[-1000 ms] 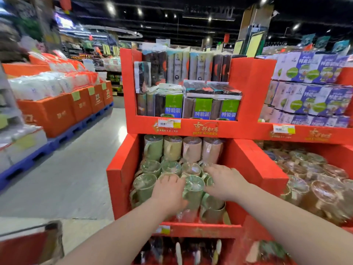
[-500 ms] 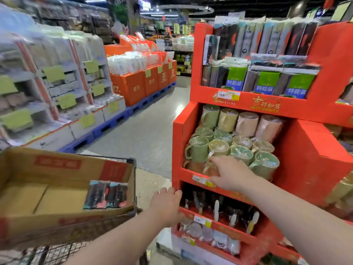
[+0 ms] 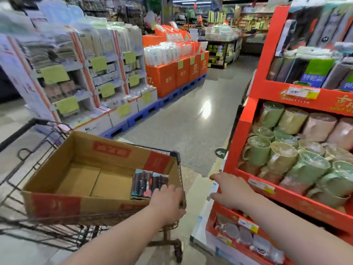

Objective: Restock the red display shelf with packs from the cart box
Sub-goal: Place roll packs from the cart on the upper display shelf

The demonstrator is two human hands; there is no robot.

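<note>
From where I stand behind the person's shoulder, the two packs (image 3: 148,185) lie flat, side by side, in the near right corner of the cardboard box (image 3: 107,150), which sits in the wire cart (image 3: 41,121). The left hand (image 3: 168,202) hangs over that same corner of the box, its back turned up. Its fingers (image 3: 162,190) come right up to the near right edge of the packs. I cannot tell from here whether they are touching the packs or closed on anything. The packs are dark, nearly black, glossy, with bits of teal and red-orange on the wrappers. The one on the left looks a little longer.

The right hand (image 3: 232,190) is held out at the left front corner of the red display shelf (image 3: 245,123), palm down and fingers (image 3: 214,176) spread apart, holding nothing. It is well apart from the packs. On the shelf's middle tier behind it are plastic-wrapped mugs (image 3: 286,155), green, tan and pink, lying on their sides.
</note>
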